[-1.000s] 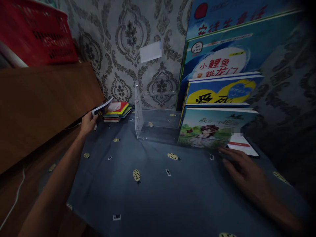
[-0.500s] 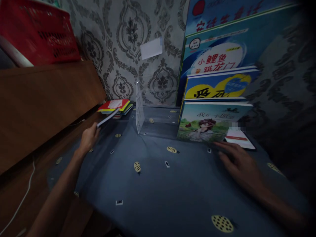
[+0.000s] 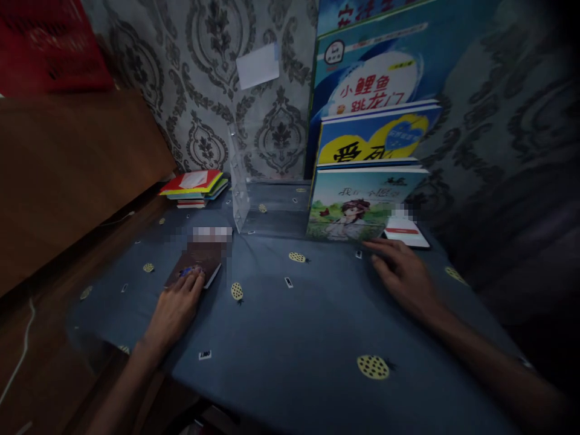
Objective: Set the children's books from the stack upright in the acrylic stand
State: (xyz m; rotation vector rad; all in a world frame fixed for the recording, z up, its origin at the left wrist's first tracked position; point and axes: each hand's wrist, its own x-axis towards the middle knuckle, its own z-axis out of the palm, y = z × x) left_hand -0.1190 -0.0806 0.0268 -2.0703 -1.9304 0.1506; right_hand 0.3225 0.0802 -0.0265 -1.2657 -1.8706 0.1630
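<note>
Left hand (image 3: 177, 309) on a brown book (image 3: 209, 255)

The brown book is on the left side of the blue cloth (image 3: 272, 338). Bent fingers rest on its near end; the thumb is hard to see, so nobody can tell if they grip it. The right hand (image 3: 405, 279) has loosely spread fingers with nothing in them, beside a green picture book (image 3: 348, 202). More books (image 3: 194, 186) are piled behind the brown one.

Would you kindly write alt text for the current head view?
A person's left hand touches a brown book over a blue pineapple-print tablecloth; the right hand is near the green front book of several standing upright. A stack of books lies farther back at left.
</note>
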